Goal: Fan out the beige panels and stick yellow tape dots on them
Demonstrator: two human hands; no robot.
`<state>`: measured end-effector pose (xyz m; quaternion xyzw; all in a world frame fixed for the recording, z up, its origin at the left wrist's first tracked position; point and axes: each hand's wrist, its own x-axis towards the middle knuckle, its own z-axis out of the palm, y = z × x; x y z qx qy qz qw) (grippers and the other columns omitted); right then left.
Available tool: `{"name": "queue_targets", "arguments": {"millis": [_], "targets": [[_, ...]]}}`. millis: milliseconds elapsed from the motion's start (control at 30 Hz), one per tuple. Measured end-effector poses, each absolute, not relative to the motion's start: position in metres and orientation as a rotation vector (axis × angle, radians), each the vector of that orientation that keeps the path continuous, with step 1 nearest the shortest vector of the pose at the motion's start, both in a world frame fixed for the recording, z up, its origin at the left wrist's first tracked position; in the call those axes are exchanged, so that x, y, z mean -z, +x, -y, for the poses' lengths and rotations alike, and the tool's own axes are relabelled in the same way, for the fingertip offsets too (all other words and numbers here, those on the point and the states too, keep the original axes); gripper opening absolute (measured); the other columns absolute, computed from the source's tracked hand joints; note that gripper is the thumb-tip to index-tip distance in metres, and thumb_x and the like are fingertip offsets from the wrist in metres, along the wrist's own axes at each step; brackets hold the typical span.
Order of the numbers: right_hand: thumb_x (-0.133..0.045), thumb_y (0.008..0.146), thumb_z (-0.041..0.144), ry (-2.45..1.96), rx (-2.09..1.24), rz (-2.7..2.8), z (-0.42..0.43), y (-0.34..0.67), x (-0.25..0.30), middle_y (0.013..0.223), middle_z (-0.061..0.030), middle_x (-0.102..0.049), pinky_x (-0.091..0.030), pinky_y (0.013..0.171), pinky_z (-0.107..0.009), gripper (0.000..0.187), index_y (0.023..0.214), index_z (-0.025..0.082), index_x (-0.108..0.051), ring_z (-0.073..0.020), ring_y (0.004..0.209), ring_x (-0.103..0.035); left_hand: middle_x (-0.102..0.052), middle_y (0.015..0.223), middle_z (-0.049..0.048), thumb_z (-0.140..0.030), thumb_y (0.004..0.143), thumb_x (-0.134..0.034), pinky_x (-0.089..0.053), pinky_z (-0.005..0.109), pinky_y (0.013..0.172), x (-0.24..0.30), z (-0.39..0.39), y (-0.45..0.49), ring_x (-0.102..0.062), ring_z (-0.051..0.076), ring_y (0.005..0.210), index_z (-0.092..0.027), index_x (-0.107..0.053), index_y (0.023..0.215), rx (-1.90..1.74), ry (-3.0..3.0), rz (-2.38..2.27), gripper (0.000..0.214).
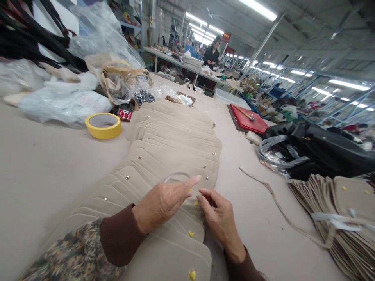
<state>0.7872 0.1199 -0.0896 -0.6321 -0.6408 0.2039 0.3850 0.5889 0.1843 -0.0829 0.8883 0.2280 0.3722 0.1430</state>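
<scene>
Rows of overlapping beige panels (172, 144) with rounded corners and small gold studs run up the table. Over them, my left hand (162, 203) is closed, index finger pointing right, around a thin pale ring (177, 175), perhaps a narrow tape roll; the hand hides most of it. A bit of yellow shows by its fingertips. My right hand (218, 214) pinches thumb and fingers together at the panels' right edge, just apart from the left; what it holds is too small to make out. Yellow pieces (191, 234) cover the studs on the nearer panels.
A yellow tape roll (104, 125) lies left of the panels, near plastic-wrapped goods (64, 99). On the right are a tied stack of beige panels (336, 210), a fabric strip (269, 189), black bags (319, 148) and a red board (249, 117). A person (211, 54) stands farther back.
</scene>
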Motion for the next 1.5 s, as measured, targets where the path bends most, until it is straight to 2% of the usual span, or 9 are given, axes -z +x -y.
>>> {"name": "queue_targets", "arguments": {"millis": [100, 267, 400, 500, 600, 867, 1100, 1300, 1500], "targets": [[-0.058, 0.089, 0.018, -1.373, -0.391, 1.697, -0.120, 0.781, 0.084, 0.091, -0.0054, -0.071, -0.051, 0.071, -0.024, 0.016, 0.103, 0.018, -0.066, -0.0145, 0.078, -0.064, -0.071, 0.103, 0.0083, -0.024, 0.101, -0.039, -0.056, 0.025, 0.070, 0.083, -0.181, 0.591, -0.070, 0.016, 0.083, -0.015, -0.029, 0.142, -1.022, 2.634, -0.679, 0.043], [-0.052, 0.090, 0.008, -1.167, -0.194, 1.900, -0.125, 0.773, 0.078, 0.086, -0.0052, -0.069, -0.051, 0.075, -0.026, 0.017, 0.097, 0.018, -0.063, -0.0152, 0.080, -0.063, -0.072, 0.098, 0.0095, -0.026, 0.103, -0.033, -0.057, 0.027, 0.068, 0.085, -0.177, 0.595, -0.071, 0.018, 0.082, -0.012, -0.030, 0.139, -0.997, 2.683, -0.645, 0.039], [-0.050, 0.087, 0.007, -1.213, -0.064, 1.924, -0.126, 0.772, 0.084, 0.073, -0.0029, -0.066, -0.047, 0.064, -0.025, 0.015, 0.085, 0.018, -0.061, -0.0142, 0.066, -0.060, -0.070, 0.098, 0.0093, -0.023, 0.102, -0.033, -0.055, 0.026, 0.070, 0.085, -0.178, 0.596, -0.069, 0.017, 0.084, -0.012, -0.035, 0.133, -0.916, 2.657, -0.607, 0.033], [-0.050, 0.085, 0.006, -1.244, 0.031, 1.904, -0.125, 0.773, 0.087, 0.066, -0.0012, -0.062, -0.044, 0.058, -0.024, 0.016, 0.079, 0.017, -0.060, -0.0127, 0.058, -0.056, -0.067, 0.087, 0.0044, -0.020, 0.101, -0.035, -0.050, 0.025, 0.064, 0.084, -0.181, 0.598, -0.066, 0.016, 0.075, -0.016, -0.049, 0.111, -0.760, 2.606, -0.661, 0.018], [-0.050, 0.082, 0.006, -1.281, 0.054, 1.862, -0.125, 0.773, 0.086, 0.062, -0.0002, -0.060, -0.043, 0.056, -0.023, 0.017, 0.077, 0.017, -0.062, -0.0121, 0.055, -0.054, -0.061, 0.075, 0.0001, -0.019, 0.099, -0.037, -0.043, 0.025, 0.058, 0.081, -0.185, 0.600, -0.061, 0.014, 0.065, -0.018, -0.053, 0.089, -0.703, 2.607, -0.705, 0.019], [-0.060, 0.081, 0.031, -1.557, -0.835, 1.190, -0.129, 0.763, 0.075, 0.052, 0.0023, -0.058, -0.043, 0.045, -0.020, 0.017, 0.072, 0.017, -0.062, -0.0106, 0.044, -0.053, -0.051, 0.063, -0.0019, -0.014, 0.096, -0.036, -0.033, 0.028, 0.051, 0.082, -0.188, 0.612, -0.050, 0.013, 0.054, -0.019, -0.048, 0.075, -1.015, 2.649, -0.698, 0.025], [-0.068, 0.072, 0.043, -1.710, -0.861, 0.937, -0.139, 0.791, 0.087, 0.052, 0.0021, -0.058, -0.046, 0.043, -0.023, 0.028, 0.072, 0.015, -0.064, -0.0123, 0.043, -0.054, -0.055, 0.066, -0.0021, -0.013, 0.096, -0.039, -0.036, 0.026, 0.054, 0.084, -0.184, 0.615, -0.053, 0.012, 0.059, -0.018, -0.051, 0.081, -1.045, 2.624, -0.758, 0.020], [-0.072, 0.072, 0.049, -1.692, -1.004, 0.999, -0.133, 0.814, 0.101, 0.062, -0.0036, -0.067, -0.051, 0.053, -0.025, 0.038, 0.081, 0.012, -0.070, -0.0130, 0.052, -0.059, -0.060, 0.085, 0.0053, -0.012, 0.093, -0.047, -0.042, 0.036, 0.073, 0.085, -0.197, 0.615, -0.053, 0.022, 0.080, -0.018, -0.053, 0.085, -0.507, 2.867, -0.983, 0.011], [-0.073, 0.071, 0.050, -1.703, -1.034, 1.002, -0.135, 0.814, 0.104, 0.064, -0.0050, -0.069, -0.051, 0.053, -0.025, 0.041, 0.083, 0.012, -0.070, -0.0126, 0.052, -0.059, -0.057, 0.085, 0.0058, -0.007, 0.090, -0.046, -0.041, 0.039, 0.078, 0.082, -0.199, 0.613, -0.049, 0.023, 0.080, -0.017, -0.053, 0.087, -0.379, 2.820, -0.937, 0.012]]}}
